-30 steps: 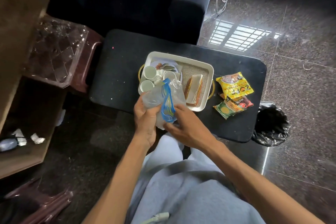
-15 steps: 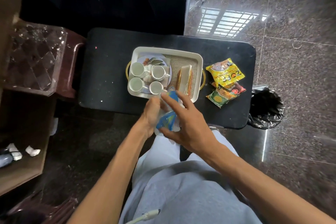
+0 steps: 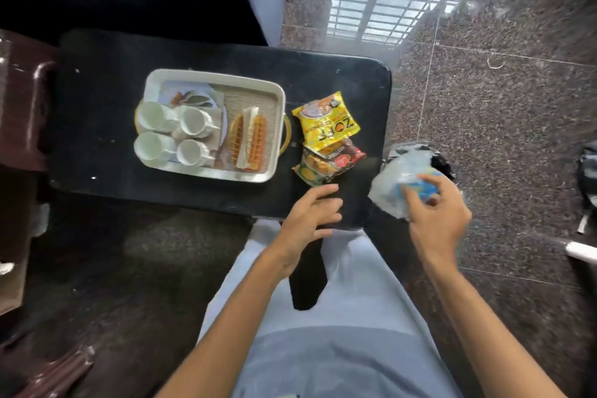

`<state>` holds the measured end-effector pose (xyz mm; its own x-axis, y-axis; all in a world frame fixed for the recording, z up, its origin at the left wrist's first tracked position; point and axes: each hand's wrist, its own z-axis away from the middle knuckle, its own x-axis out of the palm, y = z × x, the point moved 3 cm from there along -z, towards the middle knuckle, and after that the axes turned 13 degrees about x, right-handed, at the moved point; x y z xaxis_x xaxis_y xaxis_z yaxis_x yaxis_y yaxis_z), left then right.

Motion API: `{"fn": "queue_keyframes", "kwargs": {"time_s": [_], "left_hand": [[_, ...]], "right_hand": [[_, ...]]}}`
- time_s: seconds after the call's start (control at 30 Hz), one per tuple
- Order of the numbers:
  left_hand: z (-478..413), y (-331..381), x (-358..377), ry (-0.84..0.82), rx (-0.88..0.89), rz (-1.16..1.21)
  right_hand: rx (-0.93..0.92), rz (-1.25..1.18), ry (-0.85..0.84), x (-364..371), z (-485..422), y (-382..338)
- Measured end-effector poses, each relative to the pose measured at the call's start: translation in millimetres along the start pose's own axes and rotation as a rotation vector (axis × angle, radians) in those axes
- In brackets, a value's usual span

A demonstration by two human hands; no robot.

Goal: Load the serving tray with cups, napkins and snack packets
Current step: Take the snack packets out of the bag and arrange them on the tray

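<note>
Serving tray (image 3: 213, 74) aside; right grip (image 3: 436, 220) around crumpled wrapper (image 3: 391, 191), left grip (image 3: 307, 216) slack.

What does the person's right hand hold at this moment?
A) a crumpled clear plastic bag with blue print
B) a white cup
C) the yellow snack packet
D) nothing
A: the right hand grips a crumpled clear plastic bag with blue print, its fingers curled over it.

I wear loose, pale grey-blue trousers (image 3: 365, 278), softly creased over both legs. Nearer me lies the hem of a slightly darker grey-blue top (image 3: 339, 365). My left hand (image 3: 307, 220), right hand (image 3: 436, 223) and forearms (image 3: 235, 310) are bare.
</note>
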<state>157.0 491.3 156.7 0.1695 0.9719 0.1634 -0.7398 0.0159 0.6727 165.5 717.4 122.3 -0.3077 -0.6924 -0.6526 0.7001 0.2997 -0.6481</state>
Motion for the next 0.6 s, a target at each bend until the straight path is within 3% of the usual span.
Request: {"fn": "queue_keyframes", "kwargs": {"time_s": [0.1,0.2,0.4,0.6], "left_hand": [[-29.4,-23.3,33.9,0.079,0.010,0.039],[-49.0,-43.3,53.0,0.129,0.022,0.020],[-75.9,-58.8,55.5,0.216,0.025,0.054],[-86.3,-64.0,48.4,0.360,-0.022,0.023]], "right_hand": [[0.453,-0.060,0.105,1.1,-71.2,73.5],[0.686,-0.055,0.106,18.5,-120.8,130.0],[0.857,-0.052,0.155,63.1,-194.9,202.7],[0.892,-0.167,0.053,102.4,-226.3,227.2]]}}
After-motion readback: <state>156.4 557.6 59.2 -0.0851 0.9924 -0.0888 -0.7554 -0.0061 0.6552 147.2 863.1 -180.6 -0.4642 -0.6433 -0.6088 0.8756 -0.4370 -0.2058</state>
